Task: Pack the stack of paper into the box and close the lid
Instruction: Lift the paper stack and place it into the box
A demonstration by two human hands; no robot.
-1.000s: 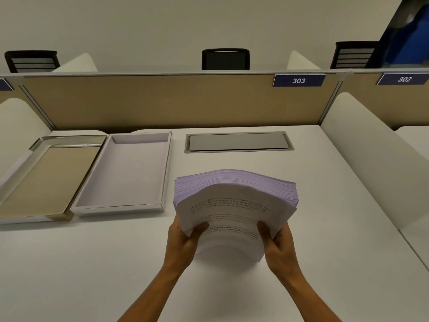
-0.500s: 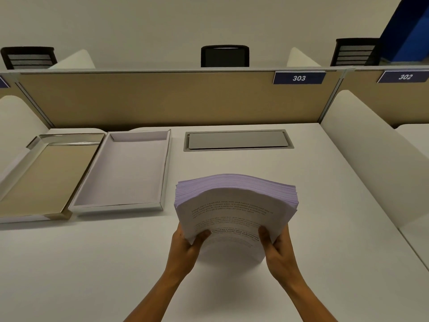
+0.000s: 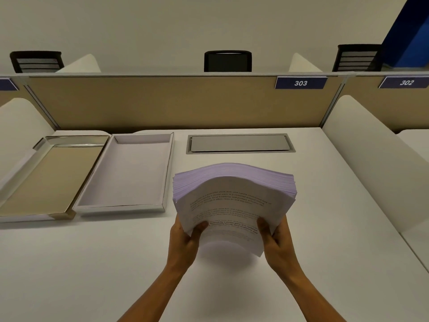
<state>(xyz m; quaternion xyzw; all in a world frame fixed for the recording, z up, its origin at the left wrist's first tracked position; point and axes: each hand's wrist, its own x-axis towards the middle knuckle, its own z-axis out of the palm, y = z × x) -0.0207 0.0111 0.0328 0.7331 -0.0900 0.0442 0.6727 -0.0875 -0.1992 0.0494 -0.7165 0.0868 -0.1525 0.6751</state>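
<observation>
Both hands, left hand and right hand, are gripping the paper stack, so keep it squared before lowering into the box.

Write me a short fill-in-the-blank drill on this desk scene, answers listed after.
1. The stack of paper is gripped by ____ hands, the left hand and the right hand.
2. The white box tray is ____; no paper is in it.
3. The gold-lined lid lies to the tray's ____.
4. The nearer partition label reads ____.

Answers: both; empty; left; 303
</observation>
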